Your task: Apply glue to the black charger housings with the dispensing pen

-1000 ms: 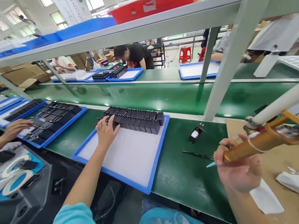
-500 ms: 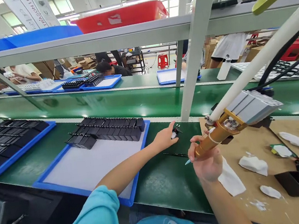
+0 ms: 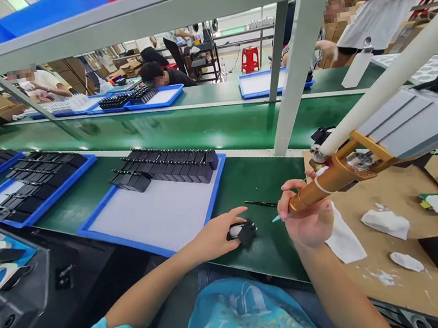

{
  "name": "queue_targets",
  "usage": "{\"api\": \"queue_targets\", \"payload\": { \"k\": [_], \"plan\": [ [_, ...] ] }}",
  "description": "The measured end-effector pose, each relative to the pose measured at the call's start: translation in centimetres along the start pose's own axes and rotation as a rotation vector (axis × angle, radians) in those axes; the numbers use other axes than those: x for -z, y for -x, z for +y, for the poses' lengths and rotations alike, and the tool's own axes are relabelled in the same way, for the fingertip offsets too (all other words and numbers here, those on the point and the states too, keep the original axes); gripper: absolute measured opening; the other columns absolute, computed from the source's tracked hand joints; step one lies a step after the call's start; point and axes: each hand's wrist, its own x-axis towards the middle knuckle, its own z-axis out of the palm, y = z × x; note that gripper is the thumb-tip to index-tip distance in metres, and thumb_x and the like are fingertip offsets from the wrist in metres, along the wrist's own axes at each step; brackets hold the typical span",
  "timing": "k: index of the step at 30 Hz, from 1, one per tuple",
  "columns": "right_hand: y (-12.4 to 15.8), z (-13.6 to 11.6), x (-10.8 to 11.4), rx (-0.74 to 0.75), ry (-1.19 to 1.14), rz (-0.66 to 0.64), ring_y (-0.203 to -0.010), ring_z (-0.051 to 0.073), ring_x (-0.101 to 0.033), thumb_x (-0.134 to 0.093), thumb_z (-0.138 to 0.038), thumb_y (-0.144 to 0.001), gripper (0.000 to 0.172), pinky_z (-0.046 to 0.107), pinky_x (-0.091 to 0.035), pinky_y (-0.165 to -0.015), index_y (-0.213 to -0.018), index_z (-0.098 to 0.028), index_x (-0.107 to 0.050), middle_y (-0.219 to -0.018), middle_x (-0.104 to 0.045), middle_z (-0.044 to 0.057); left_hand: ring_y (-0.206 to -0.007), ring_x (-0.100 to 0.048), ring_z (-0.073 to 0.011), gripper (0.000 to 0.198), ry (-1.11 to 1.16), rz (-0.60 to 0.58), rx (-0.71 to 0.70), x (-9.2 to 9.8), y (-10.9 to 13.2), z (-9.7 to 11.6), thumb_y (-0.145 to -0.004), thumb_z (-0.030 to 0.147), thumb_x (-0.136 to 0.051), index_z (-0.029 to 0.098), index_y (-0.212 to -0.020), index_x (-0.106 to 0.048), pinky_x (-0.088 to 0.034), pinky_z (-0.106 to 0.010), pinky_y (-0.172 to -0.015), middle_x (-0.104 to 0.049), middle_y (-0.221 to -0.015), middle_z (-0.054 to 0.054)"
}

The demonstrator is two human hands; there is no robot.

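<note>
Green tabletop: left hand pinches a small black part in its grip. Right hand grips the gold tool tight, tip just right of the part and wanting steady aim.

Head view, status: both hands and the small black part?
Left hand grips small black part on green bench. Right hand grips gold tool. Thin black tool lies beyond, untouched.

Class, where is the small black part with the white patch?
The black part sits lower centre in the head view, on the green bench at the left hand, between the blue tray and the right hand's gold tool.
</note>
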Motion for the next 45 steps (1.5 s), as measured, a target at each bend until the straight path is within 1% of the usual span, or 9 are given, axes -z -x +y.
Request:
{"api": "queue_targets", "payload": {
  "k": [3, 7, 13, 15, 19, 23, 30, 39, 45],
  "plan": [
    [0.0, 0.0, -0.1, 0.009, 0.007, -0.007, -0.035, 0.009, -0.051, -0.051, -0.057, -0.082, 0.038, 0.024, -0.036, -0.031, -0.107, -0.029, -0.053, -0.086, -0.068, -0.001, -0.119, -0.058, -0.0247, 0.073, 0.053, 0.094, 0.008, -1.8, 1.2, 0.0, -0.077, 0.023, -0.070, 0.031, -0.143, -0.040, -0.044, -0.040, -0.102, -0.064, -0.128, -0.005],
    [0.0, 0.0, -0.4, 0.006, 0.022, -0.002, -0.035, 0.009, -0.051, -0.051, -0.059, -0.081, 0.042, 0.023, -0.035, -0.030, -0.112, -0.031, -0.054, -0.084, -0.067, -0.002, -0.112, -0.058, -0.0264, 0.071, 0.048, 0.268, -0.020, -3.8, 1.3, 0.3, -0.074, 0.036, -0.078, 0.030, -0.138, -0.046, -0.044, -0.043, -0.100, -0.064, -0.121, -0.006],
    [0.6, 0.0, -1.4, -0.021, 0.019, 0.004, -0.034, 0.008, -0.050, -0.049, -0.059, -0.082, 0.042, 0.023, -0.035, -0.031, -0.112, -0.031, -0.054, -0.084, -0.066, -0.002, -0.100, -0.063, -0.0193, 0.043, 0.302, 0.518, 0.095, -5.6, 0.9, -0.7, -0.094, 0.034, -0.054, 0.027, -0.136, -0.045, -0.048, -0.033, -0.085, -0.064, -0.123, -0.007],
    [0.9, 0.1, -1.8, -0.015, -0.008, -0.009, -0.034, 0.008, -0.050, -0.049, -0.058, -0.083, 0.042, 0.023, -0.033, -0.031, -0.114, -0.031, -0.054, -0.085, -0.066, -0.002, -0.099, -0.063, -0.0191, 0.032, 0.308, 0.560, 0.112, -6.0, 1.3, -1.2, -0.097, 0.034, -0.049, 0.025, -0.127, -0.053, -0.049, -0.033, -0.084, -0.063, -0.125, -0.008],
    [1.2, 0.4, -2.7, -0.015, -0.058, -0.064, -0.035, 0.008, -0.051, -0.050, -0.057, -0.084, 0.043, 0.022, -0.032, -0.030, -0.116, -0.030, -0.055, -0.088, -0.067, 0.000, -0.117, -0.059, -0.0253, 0.031, 0.159, 0.525, 0.038, -6.8, 2.3, -1.8, -0.093, 0.036, -0.054, 0.025, -0.121, -0.061, -0.044, -0.040, -0.100, -0.064, -0.126, -0.008],
    [1.4, 0.5, -3.3, -0.039, -0.066, -0.090, -0.035, 0.008, -0.051, -0.052, -0.061, -0.082, 0.044, 0.022, -0.033, -0.030, -0.115, -0.031, -0.054, -0.088, -0.068, 0.000, -0.110, -0.062, -0.0303, 0.046, -0.002, 0.514, 0.060, -7.4, 2.1, -2.0, -0.078, 0.040, -0.074, 0.024, -0.119, -0.061, -0.046, -0.044, -0.095, -0.067, -0.119, -0.010],
    [1.5, 0.6, -3.9, -0.043, -0.025, -0.054, -0.033, 0.007, -0.050, -0.054, -0.064, -0.079, 0.048, 0.022, -0.031, -0.028, -0.114, -0.031, -0.053, -0.087, -0.067, -0.001, -0.078, -0.067, -0.0208, 0.029, 0.096, 0.490, 0.066, -6.5, 1.4, -0.5, -0.082, 0.038, -0.069, 0.025, -0.107, -0.062, -0.048, -0.029, -0.070, -0.072, -0.091, -0.002],
    [1.5, 0.6, -3.9, -0.014, -0.070, -0.088, -0.036, 0.007, -0.052, -0.054, -0.055, -0.084, 0.029, 0.022, -0.031, -0.031, -0.093, -0.028, -0.056, -0.093, -0.065, -0.002, -0.073, -0.065, -0.0183, 0.024, 0.023, 0.497, 0.010, -5.9, 1.6, 0.8, -0.082, 0.035, -0.067, 0.023, -0.101, -0.060, -0.047, -0.027, -0.066, -0.069, -0.086, -0.001],
    [1.5, 0.5, -4.3, -0.027, -0.067, -0.067, -0.036, 0.008, -0.051, -0.054, -0.059, -0.082, 0.042, 0.024, -0.030, -0.030, -0.110, -0.028, -0.057, -0.092, -0.065, 0.001, -0.072, -0.065, -0.0174, 0.023, 0.043, 0.514, 0.002, -5.9, 1.6, 0.7, -0.082, 0.034, -0.068, 0.023, -0.100, -0.061, -0.046, -0.026, -0.066, -0.068, -0.084, -0.001]
  ]
}}
